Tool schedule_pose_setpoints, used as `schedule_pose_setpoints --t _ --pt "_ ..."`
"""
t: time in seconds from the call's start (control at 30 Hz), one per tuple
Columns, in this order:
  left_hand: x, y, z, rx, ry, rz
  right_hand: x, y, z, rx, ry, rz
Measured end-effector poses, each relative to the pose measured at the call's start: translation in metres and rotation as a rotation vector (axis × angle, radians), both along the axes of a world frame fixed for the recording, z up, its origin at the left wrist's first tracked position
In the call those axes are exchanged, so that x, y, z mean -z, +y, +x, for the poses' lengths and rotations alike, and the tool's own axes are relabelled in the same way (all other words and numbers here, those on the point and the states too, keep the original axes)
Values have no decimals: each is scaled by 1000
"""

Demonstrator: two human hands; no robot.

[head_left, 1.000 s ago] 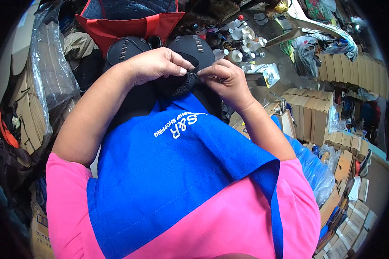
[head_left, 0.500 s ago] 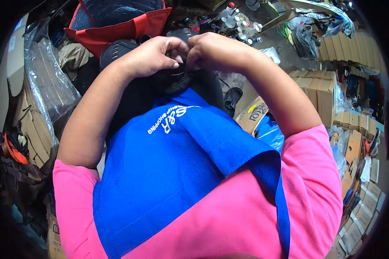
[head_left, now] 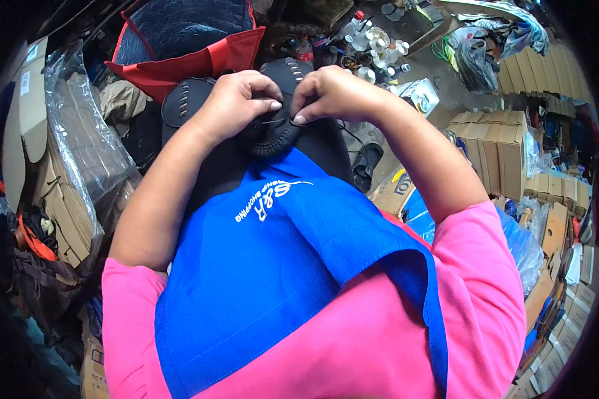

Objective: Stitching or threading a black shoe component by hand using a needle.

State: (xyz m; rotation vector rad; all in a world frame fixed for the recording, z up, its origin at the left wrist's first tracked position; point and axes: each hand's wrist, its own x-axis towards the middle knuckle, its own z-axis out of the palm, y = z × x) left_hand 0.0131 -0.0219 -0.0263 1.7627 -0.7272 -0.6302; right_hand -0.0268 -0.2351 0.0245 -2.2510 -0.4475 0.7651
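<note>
In my lap, above the blue apron point(head_left: 246, 292), lies a black rounded piece with a thick, ridged, stitched edge point(head_left: 276, 143). My left hand point(head_left: 236, 103) is over its left side, thumb and forefinger drawn together. My right hand point(head_left: 333, 96) pinches at its right side, thumb and fingertips pressed together close to the edge. A thin pale line, like a thread or needle, shows between the two hands. What sits in either pinch is too small to make out. Beyond my hands are black parts with crosswise stitches, one at the left point(head_left: 186, 103) and one in the middle point(head_left: 293, 68).
A red bag with a silvery lining point(head_left: 213, 53) gapes just beyond my left hand. Bottles point(head_left: 376, 50) cluster on the floor ahead. Cardboard boxes point(head_left: 492, 146) stack at the right, near a black sandal point(head_left: 366, 166). Plastic-wrapped cardboard point(head_left: 86, 139) leans at the left.
Both hands now appear slightly lower in the picture, and the gap between them is wider. The right hand's fingertips have come down toward the edge of the black piece. The whole view has shifted a little.
</note>
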Motion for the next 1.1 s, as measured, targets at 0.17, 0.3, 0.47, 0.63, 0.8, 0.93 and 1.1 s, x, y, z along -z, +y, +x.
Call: schedule_pose_setpoints --t 0.17,0.3,0.47,0.63,0.8,0.93,1.1 --pt "-27 38 -36 -183 -383 169 20 -34 -15 312 149 328" --pt "-37 71 -48 -51 -485 447 27 -21 -35 149 -243 111" --pt "-30 42 -36 -504 -355 -81 64 -25 -19 1126 -102 800" --pt "-31 9 -53 -183 728 -826 40 -9 -23 993 612 1630" --pt "-3 43 -25 -3 942 -1058 39 -28 -40 925 537 1296" --pt "-49 83 -14 -349 347 -64 30 -58 -42 1027 435 900" --pt "-57 158 -17 -621 -36 38 24 -152 -60 536 -97 -209"
